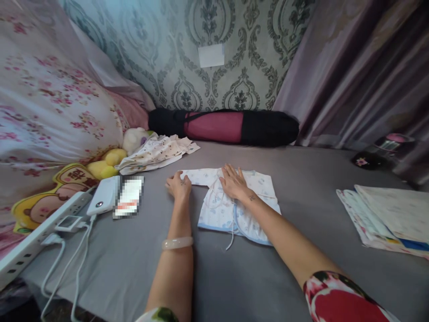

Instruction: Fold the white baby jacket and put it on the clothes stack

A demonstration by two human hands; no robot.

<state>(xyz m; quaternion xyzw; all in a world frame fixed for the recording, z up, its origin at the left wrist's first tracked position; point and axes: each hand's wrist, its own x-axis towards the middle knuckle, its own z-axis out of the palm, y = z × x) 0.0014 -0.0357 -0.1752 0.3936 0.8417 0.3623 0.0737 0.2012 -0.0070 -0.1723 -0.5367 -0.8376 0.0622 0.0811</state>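
Note:
A small white baby shirt [250, 210] with blue trim and ties lies spread on the grey bed sheet [234, 277]. My left hand [178, 185] rests on the end of its left sleeve, fingers curled over the cloth. My right hand [233, 182] lies flat on the shirt's chest near the neckline, fingers stretched out. A pale bangle [177, 243] circles my left wrist.
Another patterned baby garment [157, 153] lies behind, by soft toys [110, 163]. A power bank [103, 195], phone [129, 197] and power strip [36, 232] with cables sit left. Folded cloths [385, 214] are stacked right. A black and red rolled bag [224, 126] lines the wall.

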